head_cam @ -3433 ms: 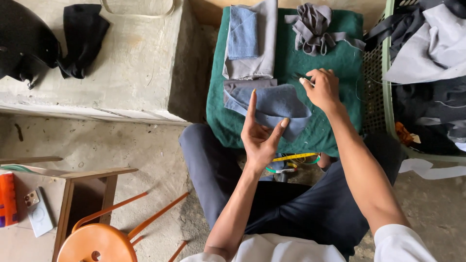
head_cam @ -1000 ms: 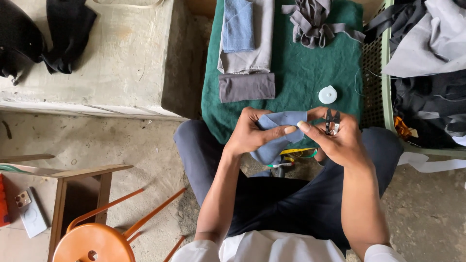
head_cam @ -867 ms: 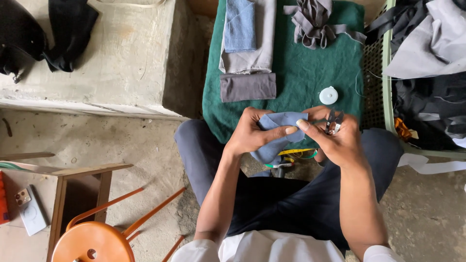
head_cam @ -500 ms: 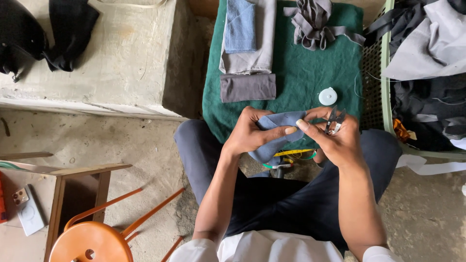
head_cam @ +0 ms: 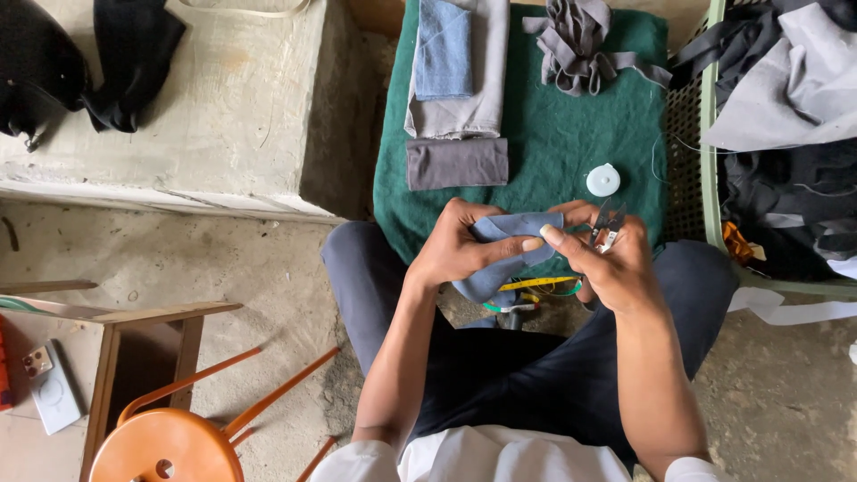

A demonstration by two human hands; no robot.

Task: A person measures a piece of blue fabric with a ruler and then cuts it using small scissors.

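Blue-grey cloth piece held above the lap at the near edge of the green mat, pinched in the closed left hand; right hand curled shut around small thread snips, forefinger touching the cloth edge. Step judged: trimming or checking the edge; a next cut would need the blades set exactly at the thread, clear of the left fingertips; white spool lies just beyond.

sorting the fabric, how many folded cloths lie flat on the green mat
3: a blue cloth on top of a light grey cloth at the mat's far edge, and a dark grey cloth just below them. More may be hidden underneath.
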